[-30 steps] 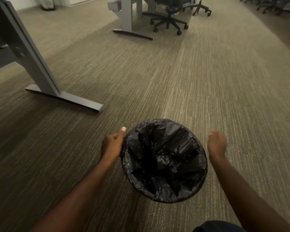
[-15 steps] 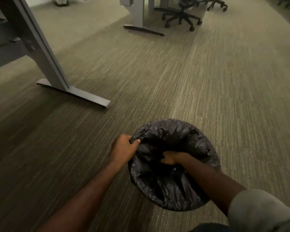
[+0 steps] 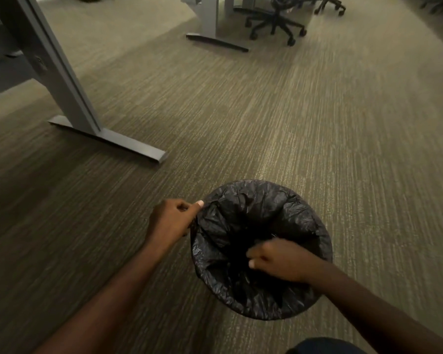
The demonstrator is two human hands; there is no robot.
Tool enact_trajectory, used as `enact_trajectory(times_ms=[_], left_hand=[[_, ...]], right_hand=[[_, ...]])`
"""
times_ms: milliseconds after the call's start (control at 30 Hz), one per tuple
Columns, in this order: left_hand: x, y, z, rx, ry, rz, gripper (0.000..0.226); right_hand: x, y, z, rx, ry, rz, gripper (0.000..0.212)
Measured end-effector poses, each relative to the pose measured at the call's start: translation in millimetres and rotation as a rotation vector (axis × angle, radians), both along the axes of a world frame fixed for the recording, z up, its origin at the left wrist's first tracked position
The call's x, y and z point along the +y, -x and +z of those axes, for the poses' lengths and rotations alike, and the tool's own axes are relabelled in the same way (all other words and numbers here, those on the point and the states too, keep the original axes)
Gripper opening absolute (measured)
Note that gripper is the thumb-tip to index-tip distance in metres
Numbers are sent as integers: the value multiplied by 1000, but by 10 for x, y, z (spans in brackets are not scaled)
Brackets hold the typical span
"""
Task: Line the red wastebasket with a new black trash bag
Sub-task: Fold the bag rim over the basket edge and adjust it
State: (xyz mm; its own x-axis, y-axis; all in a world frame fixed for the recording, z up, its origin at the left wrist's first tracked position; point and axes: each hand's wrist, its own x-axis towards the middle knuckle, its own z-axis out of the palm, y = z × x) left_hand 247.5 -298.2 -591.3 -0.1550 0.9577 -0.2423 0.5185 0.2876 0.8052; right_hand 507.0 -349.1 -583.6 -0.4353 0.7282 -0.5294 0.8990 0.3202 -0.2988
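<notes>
Wastebasket (image 3: 261, 312) stands on the carpet (image 3: 317, 123), low centre-right in the head view. Its red body is fully covered: only the black trash bag (image 3: 253, 208) is seen, draped over the whole rim and sagging crumpled into the opening.

Left hand (image 3: 172, 217) is at the left edge of the rim. Grip is pinched: thumb and fingers pressed together on a fold of the bag film just outside the rim.

Right hand (image 3: 281, 259) is reached in over the near-right rim, down inside the opening, back of the hand up. Fingers are curled into the dark bag folds; whether film is actually held there cannot be told, as the fingertips are lost against the black plastic.

Both forearms are bare and enter from the bottom of the frame. A dark piece of clothing (image 3: 325, 347) is seen at the bottom edge.

Background: grey desk leg (image 3: 62, 80) with a flat foot on the carpet at left, well apart from the basket. A second desk base (image 3: 210, 21) and an office chair (image 3: 276, 21) are seen far off at the top.
</notes>
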Motion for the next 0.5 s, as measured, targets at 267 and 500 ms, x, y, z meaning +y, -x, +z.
enact_trajectory(times_ms=[267, 500], left_hand=[[-301, 161, 57, -272, 227, 53, 34], [-427, 8, 257, -518, 327, 114, 45]], right_hand=[[-311, -1053, 370, 538, -352, -1053, 28], [-383, -1106, 130, 695, 146, -1327, 18]])
